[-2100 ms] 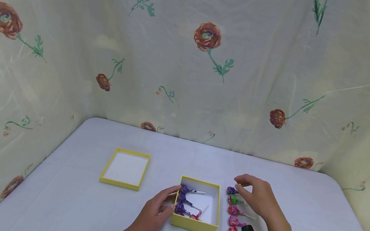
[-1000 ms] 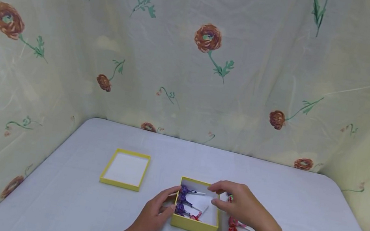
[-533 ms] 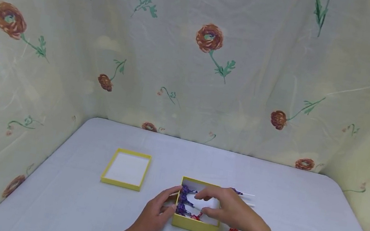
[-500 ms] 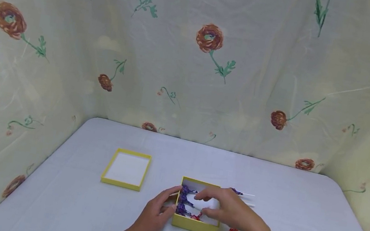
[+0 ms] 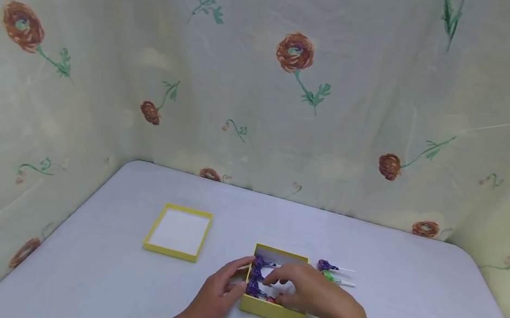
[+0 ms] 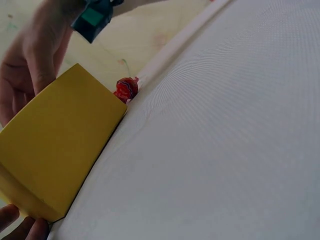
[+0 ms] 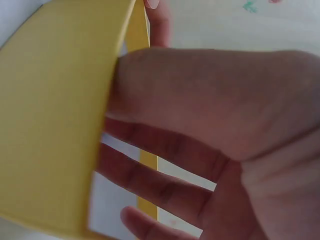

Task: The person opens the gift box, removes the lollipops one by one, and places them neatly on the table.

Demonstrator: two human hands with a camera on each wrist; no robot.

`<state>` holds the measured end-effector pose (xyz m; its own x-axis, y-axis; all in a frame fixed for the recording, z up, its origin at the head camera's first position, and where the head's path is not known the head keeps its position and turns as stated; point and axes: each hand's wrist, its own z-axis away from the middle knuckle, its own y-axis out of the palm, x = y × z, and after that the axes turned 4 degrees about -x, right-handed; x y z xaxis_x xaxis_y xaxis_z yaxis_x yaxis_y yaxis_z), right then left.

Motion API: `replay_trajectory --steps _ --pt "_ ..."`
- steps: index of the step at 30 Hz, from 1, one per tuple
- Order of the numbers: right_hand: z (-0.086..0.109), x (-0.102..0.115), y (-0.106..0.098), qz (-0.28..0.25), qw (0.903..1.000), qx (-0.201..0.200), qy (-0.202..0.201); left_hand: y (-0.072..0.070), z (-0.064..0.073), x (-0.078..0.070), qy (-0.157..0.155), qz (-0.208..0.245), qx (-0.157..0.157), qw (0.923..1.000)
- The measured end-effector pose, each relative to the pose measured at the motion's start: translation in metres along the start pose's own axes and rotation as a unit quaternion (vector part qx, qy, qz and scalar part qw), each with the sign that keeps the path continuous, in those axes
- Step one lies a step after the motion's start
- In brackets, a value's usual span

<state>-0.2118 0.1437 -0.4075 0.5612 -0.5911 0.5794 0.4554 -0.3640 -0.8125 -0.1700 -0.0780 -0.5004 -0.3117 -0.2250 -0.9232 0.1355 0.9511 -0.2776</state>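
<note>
floral cloth [image 5: 337, 138] hangs well behind the yellow box [image 5: 269, 309] on its white surface [image 5: 95, 267], and what a tight spot! left hand [image 5: 215, 297] rests against the box's left wall; right hand [image 5: 307, 289] is inside it, thumb and fingers a small gap apart, and whether they pinch the red lollipop [image 5: 271, 299] by the box's near wall can't be told. purple lollipops [image 5: 255, 289] line the box's left side. danger: low fingers could nudge that row askew; a bumped right rim, shift the box.
</note>
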Motion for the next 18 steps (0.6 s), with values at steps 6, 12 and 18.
replay_trajectory --steps 6,12,18 --pt "-0.009 -0.002 0.001 -0.033 0.9978 0.051 0.029 0.001 0.001 0.0 0.002 0.006 0.004 1.0" --pt "-0.016 -0.008 0.005 -0.029 0.9967 0.071 0.027 0.001 0.001 -0.001 0.005 0.009 0.005 0.9999" --pt "-0.019 -0.007 0.006 -0.007 0.9975 0.068 0.021 -0.001 -0.001 0.0 -0.003 0.008 0.003 1.0"
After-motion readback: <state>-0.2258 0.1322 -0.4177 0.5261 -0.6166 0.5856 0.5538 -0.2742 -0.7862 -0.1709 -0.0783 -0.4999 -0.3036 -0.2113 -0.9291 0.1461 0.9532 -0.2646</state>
